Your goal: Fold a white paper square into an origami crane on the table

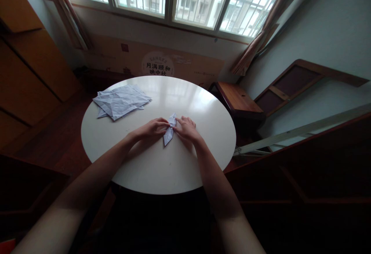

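Observation:
A small folded piece of white paper (169,135), long and pointed at both ends, lies on the white round table (156,176). My left hand (153,127) grips its left edge near the middle, thumb and fingers pressed together. From the other side my right hand (186,127) pinches the paper's right edge, with its other fingers curled. Both sets of fingertips nearly meet at the paper's narrow middle and hide part of it.
Creased white paper sheets (123,99) are piled at the table's far left. Behind the table's right side stands a wooden stool or bench (239,97). A wooden cabinet (31,64) is at the left, and barred windows are ahead.

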`<action>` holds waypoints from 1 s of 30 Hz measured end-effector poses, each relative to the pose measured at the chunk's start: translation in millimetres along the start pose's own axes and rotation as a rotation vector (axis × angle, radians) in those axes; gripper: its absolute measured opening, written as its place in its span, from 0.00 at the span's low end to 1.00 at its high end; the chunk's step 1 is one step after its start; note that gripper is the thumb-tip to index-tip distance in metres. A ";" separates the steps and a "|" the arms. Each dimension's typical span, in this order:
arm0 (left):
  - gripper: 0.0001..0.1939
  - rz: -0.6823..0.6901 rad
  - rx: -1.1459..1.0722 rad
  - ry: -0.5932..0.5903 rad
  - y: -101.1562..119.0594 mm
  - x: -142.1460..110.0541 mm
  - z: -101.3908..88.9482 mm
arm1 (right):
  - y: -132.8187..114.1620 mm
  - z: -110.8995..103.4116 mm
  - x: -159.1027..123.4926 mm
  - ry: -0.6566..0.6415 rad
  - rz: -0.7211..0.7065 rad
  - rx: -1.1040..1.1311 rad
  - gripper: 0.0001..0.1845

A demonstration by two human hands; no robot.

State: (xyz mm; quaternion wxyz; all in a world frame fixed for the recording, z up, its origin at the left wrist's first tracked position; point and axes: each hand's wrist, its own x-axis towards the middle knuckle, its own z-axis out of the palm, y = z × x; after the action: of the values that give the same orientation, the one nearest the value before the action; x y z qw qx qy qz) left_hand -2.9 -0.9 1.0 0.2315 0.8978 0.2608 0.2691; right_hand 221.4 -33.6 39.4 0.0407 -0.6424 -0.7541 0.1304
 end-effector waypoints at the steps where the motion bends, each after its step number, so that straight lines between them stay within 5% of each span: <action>1: 0.18 0.001 0.000 0.000 0.2 0.0 -0.1 | 0.0 -0.1 0.0 0.000 0.001 0.004 0.33; 30: 0.19 -0.011 -0.002 0.008 0.7 -0.2 -0.2 | 0.3 -0.3 0.3 -0.001 -0.005 -0.015 0.33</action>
State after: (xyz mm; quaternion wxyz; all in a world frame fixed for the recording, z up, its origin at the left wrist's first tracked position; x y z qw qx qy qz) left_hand -2.9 -1.5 1.5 0.2329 0.8950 0.2663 0.2718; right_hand 221.6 -33.2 39.6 0.0358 -0.6408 -0.7566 0.1251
